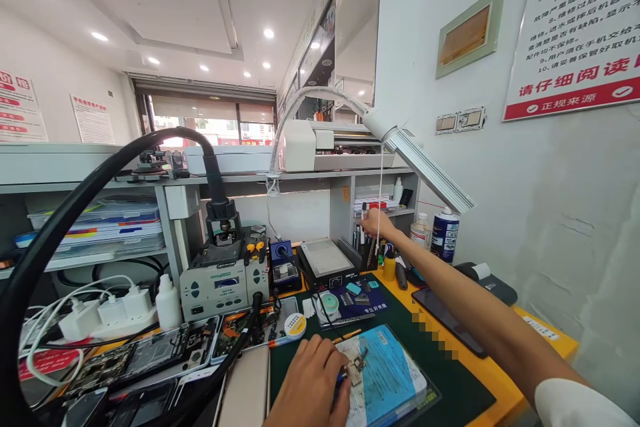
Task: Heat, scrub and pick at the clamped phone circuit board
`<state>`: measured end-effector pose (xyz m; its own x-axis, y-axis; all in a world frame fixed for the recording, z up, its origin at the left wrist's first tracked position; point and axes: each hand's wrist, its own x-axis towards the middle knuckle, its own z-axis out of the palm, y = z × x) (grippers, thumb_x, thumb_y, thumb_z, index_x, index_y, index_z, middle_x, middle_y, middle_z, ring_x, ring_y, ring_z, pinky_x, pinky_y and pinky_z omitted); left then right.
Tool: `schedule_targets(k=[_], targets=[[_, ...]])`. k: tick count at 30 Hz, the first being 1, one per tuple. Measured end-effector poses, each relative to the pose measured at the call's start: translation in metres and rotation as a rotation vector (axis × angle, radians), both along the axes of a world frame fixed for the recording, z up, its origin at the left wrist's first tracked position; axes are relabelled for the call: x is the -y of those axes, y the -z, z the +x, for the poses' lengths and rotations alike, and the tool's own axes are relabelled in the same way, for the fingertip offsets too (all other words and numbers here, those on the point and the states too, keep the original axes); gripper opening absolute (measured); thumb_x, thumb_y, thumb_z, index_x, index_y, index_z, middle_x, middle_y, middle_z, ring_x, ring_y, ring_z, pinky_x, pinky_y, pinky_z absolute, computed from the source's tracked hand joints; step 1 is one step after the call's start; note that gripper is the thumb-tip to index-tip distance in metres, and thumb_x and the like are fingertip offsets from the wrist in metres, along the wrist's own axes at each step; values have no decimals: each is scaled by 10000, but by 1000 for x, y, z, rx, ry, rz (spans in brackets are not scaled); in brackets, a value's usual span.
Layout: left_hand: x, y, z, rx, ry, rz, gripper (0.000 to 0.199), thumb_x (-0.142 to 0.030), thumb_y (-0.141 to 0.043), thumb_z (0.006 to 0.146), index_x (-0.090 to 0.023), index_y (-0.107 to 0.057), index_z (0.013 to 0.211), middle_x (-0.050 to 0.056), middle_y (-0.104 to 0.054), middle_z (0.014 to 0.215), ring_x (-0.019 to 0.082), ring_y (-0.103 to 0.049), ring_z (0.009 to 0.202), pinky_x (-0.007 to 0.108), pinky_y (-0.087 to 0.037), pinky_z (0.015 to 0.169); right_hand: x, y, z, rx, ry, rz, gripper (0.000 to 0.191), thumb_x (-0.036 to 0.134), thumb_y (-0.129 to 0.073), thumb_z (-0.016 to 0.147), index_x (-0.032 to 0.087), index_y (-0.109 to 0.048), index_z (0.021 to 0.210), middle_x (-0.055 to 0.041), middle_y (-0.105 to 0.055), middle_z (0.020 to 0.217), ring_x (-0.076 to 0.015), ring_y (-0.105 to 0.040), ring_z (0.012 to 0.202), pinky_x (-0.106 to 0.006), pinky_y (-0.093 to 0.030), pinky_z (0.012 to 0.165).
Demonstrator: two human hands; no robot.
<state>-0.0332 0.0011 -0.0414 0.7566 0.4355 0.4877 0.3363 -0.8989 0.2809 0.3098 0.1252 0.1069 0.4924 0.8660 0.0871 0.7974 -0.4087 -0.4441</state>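
Note:
My left hand (316,380) is curled at the left edge of a blue-covered pad (387,367). A bit of something blue (341,375) shows between its thumb and fingers; most of it is hidden. Beside those fingertips, a small circuit board (356,367) lies on the pad's stained corner. My right arm stretches far forward, and my right hand (377,223) is at a black holder of upright tools (369,253) under the shelf. Its fingers are pinched together by a thin dark item (365,208), too small to name.
A black hose (100,180) arches across the left, near a hot-air station (220,287). A lamp (430,170) hangs over the right arm. Opened phones (145,353) lie at left; a dark phone (447,320) lies under the right forearm. Spray can (445,237) stands by the wall.

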Motion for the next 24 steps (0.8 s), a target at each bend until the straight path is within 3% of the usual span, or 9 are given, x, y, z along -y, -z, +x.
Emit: schedule_targets(k=[10,19,24], targets=[[0,2,0,9,-7,-14,188,-165,-595,898,-242,-671,1051,64,-678,1029,271,-608,961,410,-492,868,-4,-8,0,-45,-40,-27,336,340,-653,1011,161,-632,1294,-110,-655,1282,-250,-684,1063,-445,-597,889],[-1,3,1,8,0,-17,193,-150,-579,887,-234,-670,1034,64,-675,1014,264,-595,942,410,-487,849,10,6,-9,8,-49,45,352,341,-662,1005,150,-630,1299,-123,-648,1295,-258,-677,1086,-456,-588,911],[-1,4,0,9,8,-9,225,-154,-547,904,-236,-669,1075,71,-672,1021,267,-599,950,423,-496,862,14,-4,-4,-43,-47,27,336,337,-656,1009,153,-636,1289,-123,-652,1289,-250,-681,1069,-441,-593,901]])
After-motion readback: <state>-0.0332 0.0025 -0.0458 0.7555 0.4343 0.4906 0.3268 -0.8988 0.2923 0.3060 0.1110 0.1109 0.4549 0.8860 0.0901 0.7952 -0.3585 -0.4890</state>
